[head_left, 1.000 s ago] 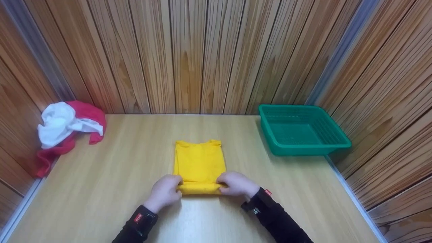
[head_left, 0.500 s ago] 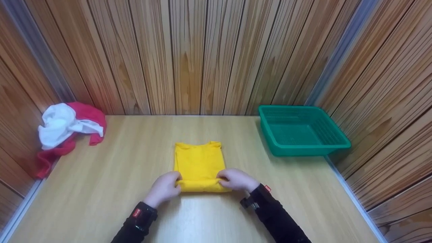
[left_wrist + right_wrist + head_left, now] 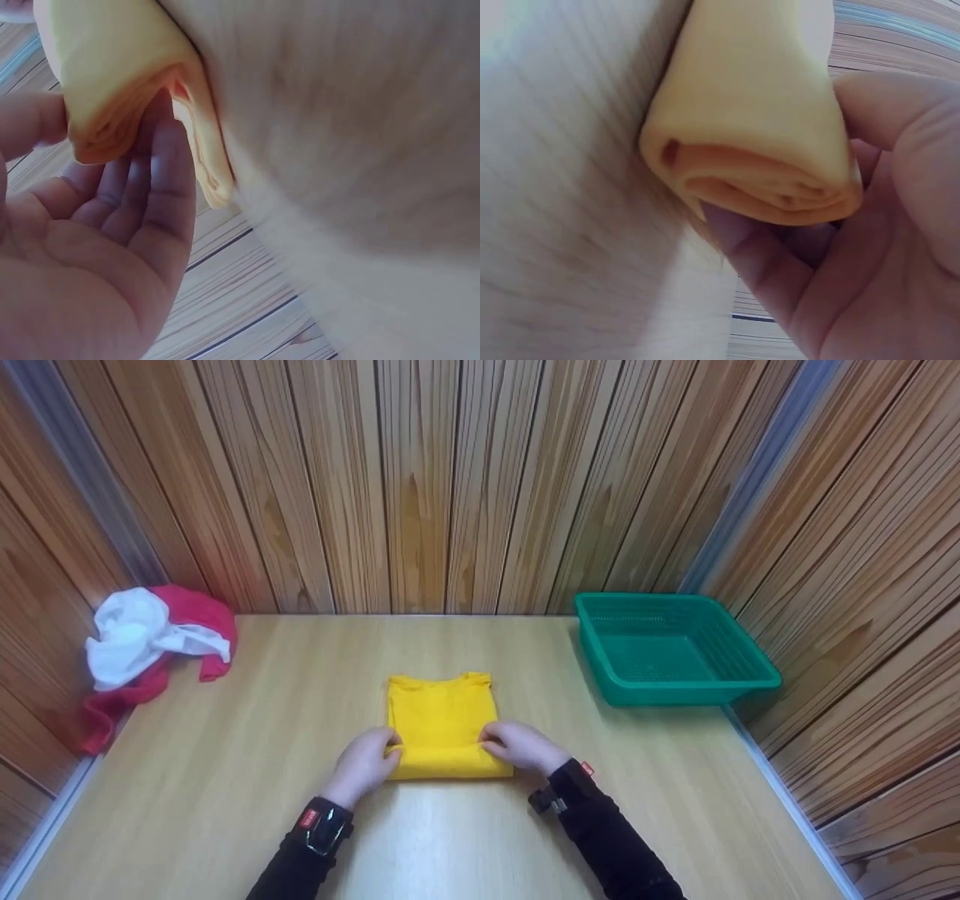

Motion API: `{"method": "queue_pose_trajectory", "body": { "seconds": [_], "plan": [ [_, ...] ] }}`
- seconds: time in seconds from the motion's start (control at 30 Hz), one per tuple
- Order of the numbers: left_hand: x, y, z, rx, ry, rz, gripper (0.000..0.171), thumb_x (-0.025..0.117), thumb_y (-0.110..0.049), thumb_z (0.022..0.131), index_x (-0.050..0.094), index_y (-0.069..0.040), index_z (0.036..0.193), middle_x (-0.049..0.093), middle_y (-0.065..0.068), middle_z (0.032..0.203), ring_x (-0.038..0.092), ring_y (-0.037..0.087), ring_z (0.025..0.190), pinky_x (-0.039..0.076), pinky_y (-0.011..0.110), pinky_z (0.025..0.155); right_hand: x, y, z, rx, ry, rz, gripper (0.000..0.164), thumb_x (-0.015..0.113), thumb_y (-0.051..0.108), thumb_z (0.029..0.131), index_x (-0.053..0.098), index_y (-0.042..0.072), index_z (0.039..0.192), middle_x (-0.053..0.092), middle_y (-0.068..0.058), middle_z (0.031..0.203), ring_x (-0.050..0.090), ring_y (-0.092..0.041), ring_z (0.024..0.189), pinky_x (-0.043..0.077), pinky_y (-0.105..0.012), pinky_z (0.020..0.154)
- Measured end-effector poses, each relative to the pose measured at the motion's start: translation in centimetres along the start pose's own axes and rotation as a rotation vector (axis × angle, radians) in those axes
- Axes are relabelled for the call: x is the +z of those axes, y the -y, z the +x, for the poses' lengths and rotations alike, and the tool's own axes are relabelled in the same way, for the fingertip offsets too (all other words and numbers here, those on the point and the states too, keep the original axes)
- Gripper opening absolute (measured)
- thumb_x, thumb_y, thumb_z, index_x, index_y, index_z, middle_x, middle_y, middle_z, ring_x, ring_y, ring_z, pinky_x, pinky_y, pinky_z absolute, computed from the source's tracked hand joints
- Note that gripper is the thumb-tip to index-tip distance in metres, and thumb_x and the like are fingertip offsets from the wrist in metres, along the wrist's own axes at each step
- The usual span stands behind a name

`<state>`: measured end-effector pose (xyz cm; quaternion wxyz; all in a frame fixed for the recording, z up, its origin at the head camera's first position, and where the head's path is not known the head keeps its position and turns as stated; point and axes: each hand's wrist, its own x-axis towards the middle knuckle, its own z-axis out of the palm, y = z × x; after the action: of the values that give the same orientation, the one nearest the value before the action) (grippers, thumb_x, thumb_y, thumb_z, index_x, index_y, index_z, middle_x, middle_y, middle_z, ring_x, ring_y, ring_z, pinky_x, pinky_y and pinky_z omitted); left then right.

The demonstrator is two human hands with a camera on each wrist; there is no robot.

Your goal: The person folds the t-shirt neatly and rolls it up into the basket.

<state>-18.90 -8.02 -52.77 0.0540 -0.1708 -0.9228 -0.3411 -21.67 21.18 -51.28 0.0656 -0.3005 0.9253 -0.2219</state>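
A yellow shirt (image 3: 442,712), narrowed to a strip with its neckline away from me, lies mid-table. Its near end is turned over into a thick flat roll (image 3: 450,763). My left hand (image 3: 365,767) pinches the roll's left end, thumb on one side and fingers tucked under the layers, as the left wrist view shows. At the opposite end my right hand (image 3: 521,748) grips the roll between thumb and fingers. In the right wrist view the coiled layers (image 3: 757,184) show at the roll's end, with the fingertips hidden beneath.
A green plastic basket (image 3: 679,694) stands at the back right by the wood-panelled wall (image 3: 420,495). White cloth (image 3: 127,637) and red cloth (image 3: 199,611) lie crumpled together in the back left corner. The pale wooden table (image 3: 300,697) spans between them.
Both hands have moved slightly away from me, carrying the rolled end further up the shirt. The flat part of the shirt is shorter. Basket and crumpled cloths stay put.
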Motion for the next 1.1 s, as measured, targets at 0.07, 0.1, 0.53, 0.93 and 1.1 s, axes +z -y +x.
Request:
{"method": "queue_pose_trajectory", "body": {
  "seconds": [0.07, 0.1, 0.53, 0.93, 1.1],
  "plan": [
    [0.1, 0.2, 0.2, -0.007, -0.007, 0.028, 0.007, 0.070, -0.006, 0.087, 0.064, -0.004, 0.088, 0.062, 0.006, 0.084, 0.059, 0.025, 0.079, 0.049, 0.045, 0.076, 0.1, -0.1, 0.2, 0.000, -0.015, -0.036, 0.014, 0.060, 0.016, 0.099, 0.069, 0.006, 0.099, 0.068, -0.005, 0.092, 0.062, -0.020, 0.083, 0.052, -0.040, 0.081],
    [0.1, 0.2, 0.3, -0.012, -0.007, 0.037, 0.007, 0.071, -0.007, 0.087, 0.064, -0.004, 0.088, 0.061, 0.006, 0.083, 0.058, 0.024, 0.078, 0.049, 0.045, 0.075, 0.2, -0.1, 0.3, -0.002, -0.020, -0.059, 0.014, 0.060, 0.017, 0.099, 0.069, 0.006, 0.099, 0.068, -0.005, 0.091, 0.062, -0.020, 0.083, 0.052, -0.040, 0.080],
    [0.7, 0.6, 1.5, -0.025, 0.044, 0.112, 0.012, 0.072, -0.006, 0.087, 0.062, -0.003, 0.081, 0.057, 0.005, 0.075, 0.056, 0.025, 0.072, 0.048, 0.044, 0.070, 0.9, -0.5, 1.4, 0.005, -0.029, -0.281, 0.013, 0.063, 0.019, 0.097, 0.067, 0.008, 0.092, 0.062, -0.004, 0.083, 0.058, -0.021, 0.077, 0.050, -0.038, 0.074],
    [0.9, 0.3, 1.5, -0.007, 0.054, 0.142, 0.012, 0.072, -0.005, 0.086, 0.062, -0.003, 0.079, 0.058, 0.006, 0.076, 0.059, 0.028, 0.074, 0.049, 0.046, 0.072, 1.3, -0.6, 1.2, -0.003, -0.068, -0.274, 0.012, 0.064, 0.019, 0.096, 0.067, 0.008, 0.090, 0.063, -0.004, 0.082, 0.059, -0.022, 0.076, 0.050, -0.038, 0.074],
    [0.8, 0.2, 1.4, -0.013, 0.055, 0.142, 0.013, 0.072, -0.006, 0.087, 0.061, -0.003, 0.079, 0.057, 0.006, 0.075, 0.058, 0.028, 0.073, 0.048, 0.045, 0.071, 1.5, -0.6, 1.0, 0.011, -0.084, -0.264, 0.013, 0.065, 0.020, 0.096, 0.067, 0.009, 0.090, 0.063, -0.003, 0.082, 0.058, -0.021, 0.076, 0.050, -0.038, 0.074]
  ]
}}
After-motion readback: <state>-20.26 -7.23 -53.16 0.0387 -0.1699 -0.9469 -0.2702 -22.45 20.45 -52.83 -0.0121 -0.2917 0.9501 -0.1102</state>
